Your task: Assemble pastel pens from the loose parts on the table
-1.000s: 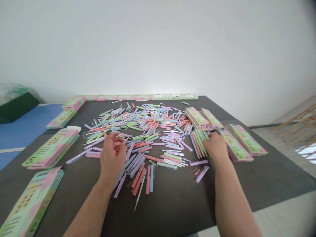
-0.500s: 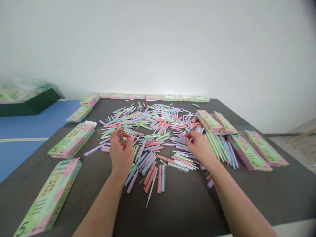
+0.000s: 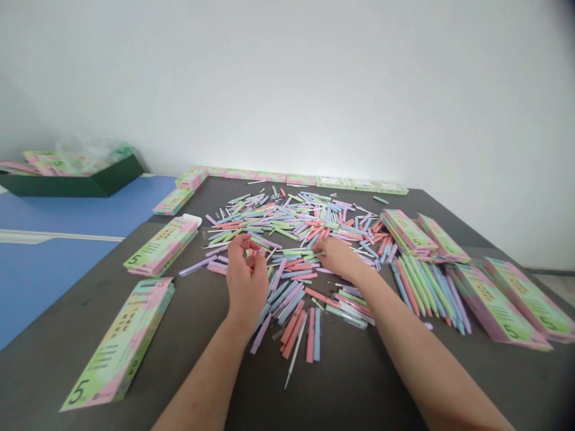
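A wide heap of pastel pen parts (image 3: 287, 227), in purple, blue, green and coral, covers the middle of the dark table. My left hand (image 3: 245, 281) hovers at the heap's near left side, its fingers curled toward the thumb. A thin white stick and a reddish piece show by its fingertips; whether they are gripped is unclear. My right hand (image 3: 339, 258) reaches into the middle of the heap, fingers pinched together and pointing left. A bit of green shows at its fingertips, too small to name. Nearest me lies a white pen refill (image 3: 295, 353) beside coral and blue barrels.
At the right, a row of assembled-looking pens (image 3: 426, 287) lies near several printed boxes (image 3: 498, 305). More boxes (image 3: 119, 347) line the left side, one with its flap raised (image 3: 166, 245). Flat boxes (image 3: 300, 179) edge the back. A dark green bin (image 3: 90, 184) stands on a blue surface.
The view has swung left, so things sit further right in it. My right hand has moved left over the heap, away from the purple pieces. My left hand stays curled.
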The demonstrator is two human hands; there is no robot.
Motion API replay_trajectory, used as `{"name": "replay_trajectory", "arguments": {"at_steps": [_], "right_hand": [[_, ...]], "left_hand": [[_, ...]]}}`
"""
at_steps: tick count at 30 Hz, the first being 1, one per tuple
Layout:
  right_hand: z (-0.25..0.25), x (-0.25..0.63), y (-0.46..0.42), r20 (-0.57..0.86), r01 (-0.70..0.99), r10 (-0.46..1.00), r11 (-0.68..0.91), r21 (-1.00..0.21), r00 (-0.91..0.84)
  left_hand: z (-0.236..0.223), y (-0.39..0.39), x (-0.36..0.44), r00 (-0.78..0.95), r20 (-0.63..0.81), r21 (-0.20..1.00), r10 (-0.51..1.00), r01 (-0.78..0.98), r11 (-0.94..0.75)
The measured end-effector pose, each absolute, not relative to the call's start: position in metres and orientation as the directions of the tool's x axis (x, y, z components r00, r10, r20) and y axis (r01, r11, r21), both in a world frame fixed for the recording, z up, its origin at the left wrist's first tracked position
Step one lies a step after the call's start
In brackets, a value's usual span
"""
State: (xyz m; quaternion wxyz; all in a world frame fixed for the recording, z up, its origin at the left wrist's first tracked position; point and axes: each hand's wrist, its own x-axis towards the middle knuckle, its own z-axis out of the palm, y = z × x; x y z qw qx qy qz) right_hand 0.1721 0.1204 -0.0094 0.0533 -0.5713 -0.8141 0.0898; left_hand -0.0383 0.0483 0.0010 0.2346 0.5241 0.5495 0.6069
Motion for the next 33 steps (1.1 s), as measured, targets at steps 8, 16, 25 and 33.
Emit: {"name": "replay_trajectory", "arguments": {"at_steps": [8, 16, 25, 33], "right_hand": [[-0.013, 0.183, 0.124, -0.066, 0.896, 0.916, 0.369, -0.246, -0.395], [-0.004, 0.189, 0.120, -0.064, 0.829, 0.914, 0.331, -0.451, -0.401], [0.026, 0.178, 0.096, -0.073, 0.079, 0.816, -0.034, -0.996, -0.573], [0.044, 0.163, 0.078, -0.019, 0.047, 0.642, 0.028, -0.998, -0.766]], "left_hand": [[-0.002, 0.047, -0.038, -0.334, 0.386, 0.914, 0.860, 0.266, -0.307], [-0.005, 0.047, -0.036, -0.330, 0.342, 0.933, 0.880, 0.234, -0.275], [-0.007, 0.048, -0.031, -0.114, 0.233, 0.968, 0.966, 0.118, -0.219], [0.003, 0.040, -0.019, 0.108, 0.206, 0.974, 0.973, -0.123, -0.192]]}}
